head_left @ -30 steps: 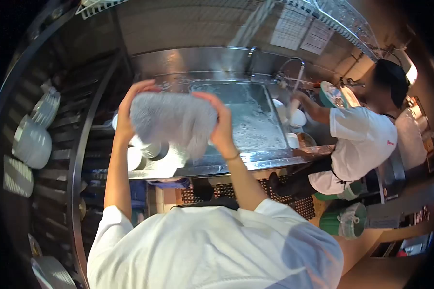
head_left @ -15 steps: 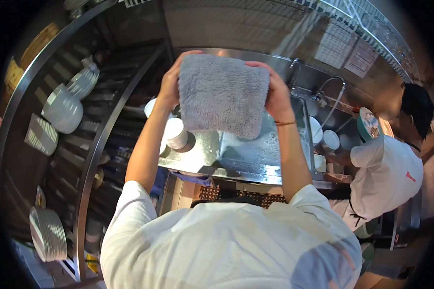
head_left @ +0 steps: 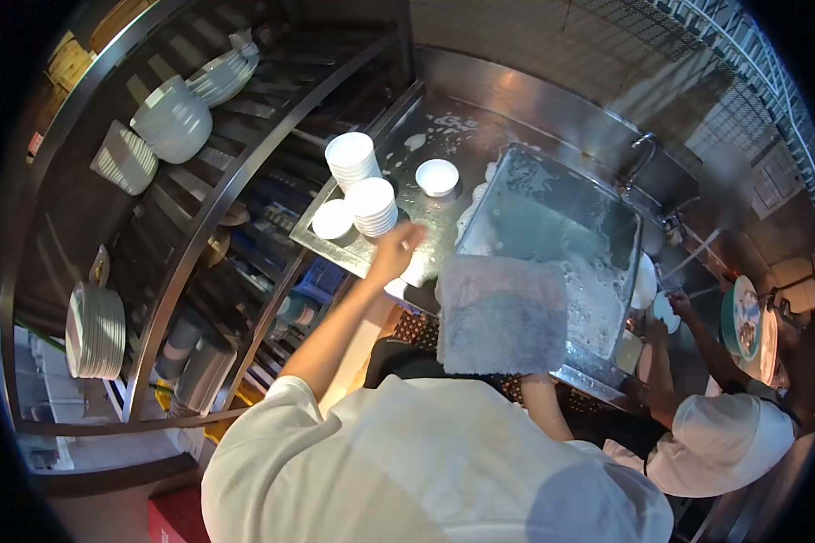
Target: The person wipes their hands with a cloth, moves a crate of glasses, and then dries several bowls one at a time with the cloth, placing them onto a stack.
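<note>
A thick grey cloth [head_left: 503,317] hangs folded over my right hand, in front of the sink's near edge. The cloth covers the fingers of that hand; only the wrist and forearm show below it. My left hand [head_left: 398,252] is beside the front stack of white bowls [head_left: 373,206] on the metal counter, its fingers loosely bent and apart, with nothing visible in them. Another stack of white bowls [head_left: 351,161] stands behind, a white bowl [head_left: 333,220] sits to the left, and a single white bowl [head_left: 437,177] stands nearer the sink.
Soapy water fills the metal sink [head_left: 552,217], with a faucet [head_left: 641,154] behind it. A slatted rack [head_left: 235,185] on the left holds bowls and a stack of plates [head_left: 96,330]. At the right, a co-worker in a white shirt [head_left: 724,439] handles dishes.
The cloth has come down and toward me, held now only on the right side. My left hand has left it and moved down beside the bowls. The view has turned left.
</note>
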Demonstrator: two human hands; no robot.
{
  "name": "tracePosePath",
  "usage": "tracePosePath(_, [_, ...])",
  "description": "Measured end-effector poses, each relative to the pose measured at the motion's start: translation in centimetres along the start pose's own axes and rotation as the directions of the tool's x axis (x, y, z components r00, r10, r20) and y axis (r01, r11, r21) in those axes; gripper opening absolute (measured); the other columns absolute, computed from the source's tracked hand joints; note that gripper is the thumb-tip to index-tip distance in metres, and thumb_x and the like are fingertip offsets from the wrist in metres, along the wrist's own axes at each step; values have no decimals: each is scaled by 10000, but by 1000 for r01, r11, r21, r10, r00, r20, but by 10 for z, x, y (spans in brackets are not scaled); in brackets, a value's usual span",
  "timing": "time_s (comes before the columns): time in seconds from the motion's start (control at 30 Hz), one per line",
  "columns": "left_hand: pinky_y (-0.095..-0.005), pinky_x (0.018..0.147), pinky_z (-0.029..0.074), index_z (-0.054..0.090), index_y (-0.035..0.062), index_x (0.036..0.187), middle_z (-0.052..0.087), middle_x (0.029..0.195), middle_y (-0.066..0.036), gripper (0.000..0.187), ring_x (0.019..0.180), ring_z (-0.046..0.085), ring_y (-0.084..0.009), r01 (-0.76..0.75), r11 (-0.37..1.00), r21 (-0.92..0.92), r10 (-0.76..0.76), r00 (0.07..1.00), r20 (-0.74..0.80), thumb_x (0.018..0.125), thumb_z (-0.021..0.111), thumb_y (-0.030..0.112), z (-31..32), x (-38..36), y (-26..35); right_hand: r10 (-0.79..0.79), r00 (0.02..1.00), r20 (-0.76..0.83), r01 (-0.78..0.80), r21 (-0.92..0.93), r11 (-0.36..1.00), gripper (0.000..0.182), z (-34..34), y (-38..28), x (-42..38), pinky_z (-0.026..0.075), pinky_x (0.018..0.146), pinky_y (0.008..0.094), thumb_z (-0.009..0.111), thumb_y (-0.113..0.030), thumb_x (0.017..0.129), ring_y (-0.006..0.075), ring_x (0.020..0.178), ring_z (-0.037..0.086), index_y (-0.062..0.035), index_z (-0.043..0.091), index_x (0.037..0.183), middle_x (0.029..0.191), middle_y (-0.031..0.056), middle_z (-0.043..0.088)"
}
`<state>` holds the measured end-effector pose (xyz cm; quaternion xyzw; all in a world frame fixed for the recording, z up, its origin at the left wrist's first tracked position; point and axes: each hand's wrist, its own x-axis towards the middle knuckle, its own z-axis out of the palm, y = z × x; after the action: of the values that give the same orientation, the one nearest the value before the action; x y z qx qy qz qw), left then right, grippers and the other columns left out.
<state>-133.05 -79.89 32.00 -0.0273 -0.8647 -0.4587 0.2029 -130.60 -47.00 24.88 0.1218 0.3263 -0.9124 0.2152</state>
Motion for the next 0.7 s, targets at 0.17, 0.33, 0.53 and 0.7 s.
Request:
tracePosePath(0.17, [-592,943,293,603,41,943,636,903,-155,214,1030,544,-334,-22,599,801,-90,991,94,826,522,200,-68,32,-57,-19,1000,-2,19,2,1000,684,12,-7,5,417,936,367,425,-549,861,233,1110,493,-24,376,1296,1235,140,484])
tracePosePath(0.33, [-496,826,442,599,50,805,625,687,-171,97,652,628,-322,-348,610,712,89,923,375,766,522,95,-77,45,-70,-74,997,18,74,15,997,686,49,1,19,423,929,365,431,-555,856,232,1104,497,-26,386,1290,1233,138,486])
tracePosePath(0.53, [-432,539,450,592,16,861,597,687,-212,113,631,592,-374,-121,851,512,65,990,125,767,572,76,-96,52,-40,-172,981,94,173,-3,985,688,121,16,45,430,921,364,439,-562,850,231,1097,501,-29,398,1283,1231,136,487])
tracePosePath(0.7, [-348,542,438,580,-12,843,582,670,-175,72,617,599,-317,-103,995,1,103,995,-20,808,566,50,-69,31,10,-162,986,42,167,-254,953,597,201,61,69,465,824,335,498,-535,838,198,981,541,-48,482,1183,1115,98,540])
